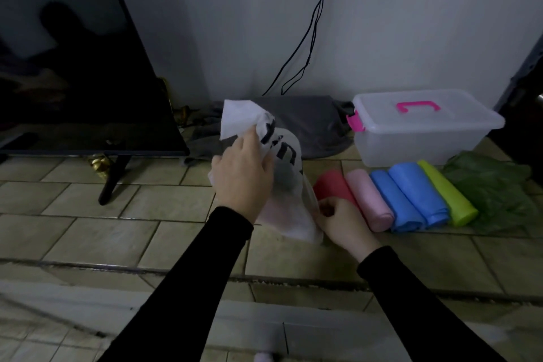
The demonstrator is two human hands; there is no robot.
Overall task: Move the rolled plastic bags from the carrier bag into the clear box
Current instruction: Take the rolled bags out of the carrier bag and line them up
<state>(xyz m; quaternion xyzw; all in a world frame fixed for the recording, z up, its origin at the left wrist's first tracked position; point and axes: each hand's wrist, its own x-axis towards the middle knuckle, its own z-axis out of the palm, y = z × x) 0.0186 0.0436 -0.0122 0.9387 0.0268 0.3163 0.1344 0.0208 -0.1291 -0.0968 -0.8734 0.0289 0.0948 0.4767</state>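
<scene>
My left hand (pixel 242 175) grips the white carrier bag (pixel 289 214) with black lettering, holding it up off the tiled floor. My right hand (pixel 340 222) is closed on the near end of a red roll (pixel 330 185) at the bag's lower right edge. Beside it on the floor lie a pink roll (pixel 368 200), two blue rolls (pixel 411 197) and a yellow-green roll (pixel 446 194), side by side. The clear box (pixel 423 138) with a pink handle and latch stands behind them, its lid on.
A loose green plastic bag (pixel 496 185) lies right of the rolls. A grey cloth (pixel 311 123) is bunched against the wall behind the carrier bag. A television (pixel 76 67) on thin legs stands at the left. Cables (pixel 311 23) hang down the wall.
</scene>
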